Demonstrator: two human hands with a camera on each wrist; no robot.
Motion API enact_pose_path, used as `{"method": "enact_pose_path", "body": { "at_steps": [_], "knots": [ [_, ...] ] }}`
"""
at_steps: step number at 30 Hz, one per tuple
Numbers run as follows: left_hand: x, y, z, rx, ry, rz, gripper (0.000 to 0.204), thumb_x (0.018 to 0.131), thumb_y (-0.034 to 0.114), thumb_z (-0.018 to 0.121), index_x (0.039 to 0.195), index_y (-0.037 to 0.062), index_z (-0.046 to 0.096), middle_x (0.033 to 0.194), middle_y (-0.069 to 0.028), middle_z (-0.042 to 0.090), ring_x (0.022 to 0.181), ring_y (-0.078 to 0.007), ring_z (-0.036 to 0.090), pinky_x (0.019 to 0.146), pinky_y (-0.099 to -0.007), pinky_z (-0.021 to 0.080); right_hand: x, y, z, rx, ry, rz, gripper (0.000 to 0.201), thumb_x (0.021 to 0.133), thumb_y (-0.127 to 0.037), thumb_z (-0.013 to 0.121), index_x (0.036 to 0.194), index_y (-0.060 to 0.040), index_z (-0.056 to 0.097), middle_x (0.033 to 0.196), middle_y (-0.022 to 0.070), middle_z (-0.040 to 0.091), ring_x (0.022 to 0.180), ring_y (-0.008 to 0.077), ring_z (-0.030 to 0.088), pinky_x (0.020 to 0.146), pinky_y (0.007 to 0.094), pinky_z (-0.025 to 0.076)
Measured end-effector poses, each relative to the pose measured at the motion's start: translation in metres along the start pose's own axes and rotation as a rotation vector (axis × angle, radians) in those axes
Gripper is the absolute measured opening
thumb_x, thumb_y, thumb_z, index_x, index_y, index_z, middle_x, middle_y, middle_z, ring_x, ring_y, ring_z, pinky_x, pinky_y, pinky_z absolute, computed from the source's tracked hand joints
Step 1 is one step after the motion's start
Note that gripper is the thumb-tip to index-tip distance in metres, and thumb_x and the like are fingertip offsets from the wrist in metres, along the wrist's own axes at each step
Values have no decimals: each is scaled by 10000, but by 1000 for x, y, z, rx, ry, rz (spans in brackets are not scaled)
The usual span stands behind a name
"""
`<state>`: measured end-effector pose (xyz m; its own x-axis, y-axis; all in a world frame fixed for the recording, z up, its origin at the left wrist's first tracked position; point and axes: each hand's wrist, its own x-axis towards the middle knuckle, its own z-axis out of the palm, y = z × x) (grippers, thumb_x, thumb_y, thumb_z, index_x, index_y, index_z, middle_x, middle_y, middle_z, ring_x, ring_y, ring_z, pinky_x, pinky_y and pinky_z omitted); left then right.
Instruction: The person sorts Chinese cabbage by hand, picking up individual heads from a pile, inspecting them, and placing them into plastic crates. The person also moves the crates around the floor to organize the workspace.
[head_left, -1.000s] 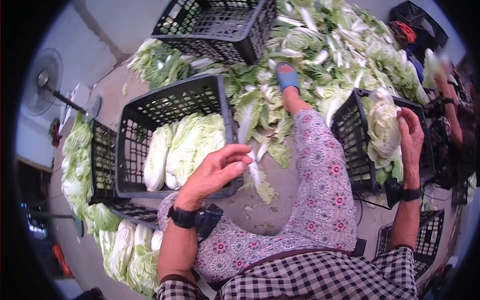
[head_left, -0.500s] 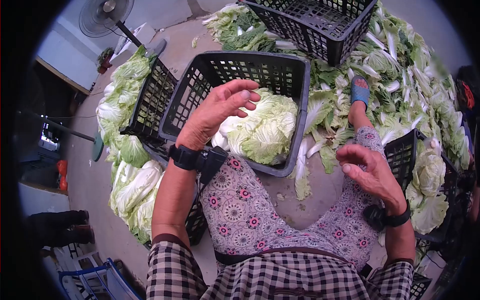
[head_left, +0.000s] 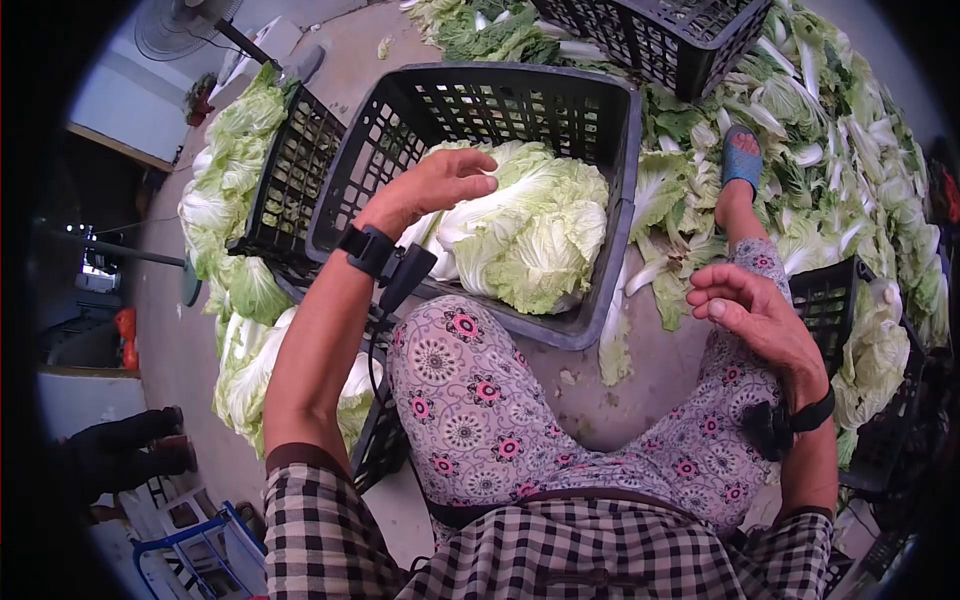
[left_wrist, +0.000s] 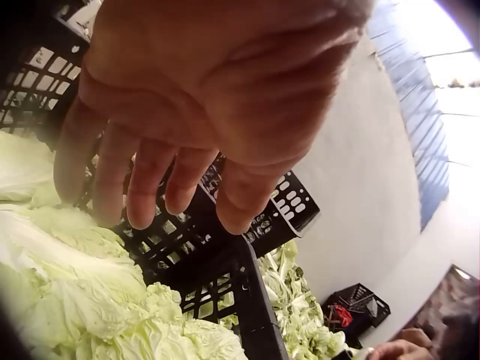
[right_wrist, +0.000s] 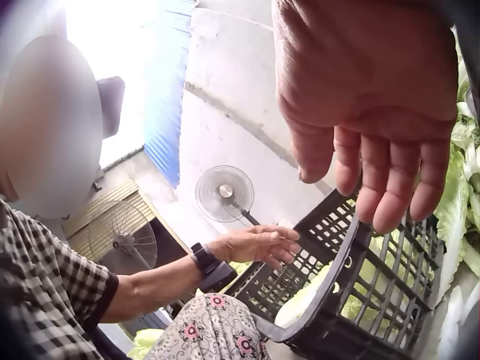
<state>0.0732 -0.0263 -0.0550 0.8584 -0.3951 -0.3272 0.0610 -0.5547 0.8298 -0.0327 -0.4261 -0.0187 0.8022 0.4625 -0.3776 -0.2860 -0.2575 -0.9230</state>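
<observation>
My left hand [head_left: 435, 185] hovers over the napa cabbages [head_left: 540, 235] lying in the black plastic crate [head_left: 570, 333] before my left knee. Its fingers are loosely bent with nothing between them, and the left wrist view has the palm [left_wrist: 210, 97] facing down above pale green leaves [left_wrist: 67, 277]. Over my right leg, my right hand [head_left: 750, 315] is held in the air, empty and relaxed. The right wrist view also has its fingers [right_wrist: 382, 187] hanging loose. Beside that hand, a cabbage [head_left: 872, 355] sits in another black crate [head_left: 825, 310] at the right.
Loose leaves and trimmings [head_left: 790, 120] heap on the floor ahead, around my sandalled foot [head_left: 741, 165]. An upturned-rim black crate [head_left: 680, 50] stands on the heap. More cabbages [head_left: 235, 180] are stacked at the left, near a standing fan [head_left: 180, 30]. A blue-framed seat [head_left: 200, 550] stands behind left.
The head view has swung left. My right hand has left the cabbage in the right crate and come inward over my leg. My left hand has drawn closer over the cabbages.
</observation>
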Motion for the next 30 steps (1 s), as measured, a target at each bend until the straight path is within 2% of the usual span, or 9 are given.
{"method": "enact_pose_path", "body": {
  "at_steps": [4, 8, 11, 14, 18, 21, 25, 27, 30],
  "knots": [
    [39, 11, 2, 248, -142, 159, 603, 832, 395, 629, 1227, -38, 489, 1122, -176, 591, 1060, -257, 551, 921, -343, 424, -4, -1, -8, 18, 29, 21, 440, 844, -236, 621, 1174, 27, 499, 1064, 94, 582, 1012, 150, 552, 895, 287, 435],
    [48, -42, -25, 308, 105, -25, 547, 830, 314, 641, 1196, -71, 511, 1128, -198, 593, 1037, -253, 569, 928, -341, 421, -11, 8, -10, 67, 78, 21, 391, 846, -190, 609, 1152, 30, 505, 1048, 99, 584, 967, 150, 561, 877, 281, 442],
    [42, -97, -32, 345, 68, -195, 533, 818, 281, 658, 1199, -63, 512, 1129, -190, 600, 1045, -247, 567, 926, -333, 423, -12, 6, -12, 48, 110, 51, 372, 846, -170, 603, 1142, 34, 507, 1030, 96, 591, 935, 146, 563, 875, 277, 442],
    [38, -140, -34, 372, 87, -219, 532, 759, 381, 660, 1131, 7, 590, 1068, -188, 625, 989, -271, 598, 863, -334, 459, -9, 7, -10, -9, 149, 40, 370, 846, -173, 594, 1136, 41, 511, 1012, 94, 598, 932, 148, 567, 862, 273, 447],
    [35, -120, -31, 438, 70, -470, 527, 754, 382, 659, 1122, 11, 597, 1040, -177, 638, 919, -254, 617, 819, -332, 472, -1, 8, -8, -114, 110, -45, 400, 846, -227, 606, 1119, 53, 521, 1003, 101, 607, 925, 163, 575, 848, 288, 454],
    [43, -99, -29, 657, -124, -335, 425, 825, 256, 639, 1155, -1, 564, 1061, -157, 633, 944, -218, 601, 824, -318, 465, -5, 7, -5, -261, 108, -57, 432, 844, -277, 615, 1104, 57, 529, 976, 117, 618, 905, 183, 587, 833, 301, 460],
    [52, -46, 5, 419, -198, -95, 298, 810, 175, 639, 1044, -4, 594, 1008, -157, 642, 979, -269, 602, 865, -355, 459, 0, 10, -6, -419, 82, -86, 437, 836, -290, 616, 1097, 51, 531, 928, 139, 626, 879, 203, 599, 807, 308, 468],
    [43, 23, 47, 546, -30, 429, 379, 774, 182, 675, 1086, -5, 569, 1084, -169, 613, 1040, -316, 569, 922, -378, 438, -2, 10, -5, -422, 70, -106, 433, 831, -277, 620, 1101, 49, 531, 926, 134, 628, 880, 204, 598, 805, 310, 468],
    [52, 40, 85, 620, -226, 537, 522, 727, 204, 717, 1157, -12, 513, 1203, -182, 532, 1128, -337, 498, 975, -378, 405, -3, 12, -7, -443, 69, -107, 418, 820, -243, 629, 1108, 44, 532, 932, 130, 628, 879, 211, 599, 804, 317, 469]
  ]
}}
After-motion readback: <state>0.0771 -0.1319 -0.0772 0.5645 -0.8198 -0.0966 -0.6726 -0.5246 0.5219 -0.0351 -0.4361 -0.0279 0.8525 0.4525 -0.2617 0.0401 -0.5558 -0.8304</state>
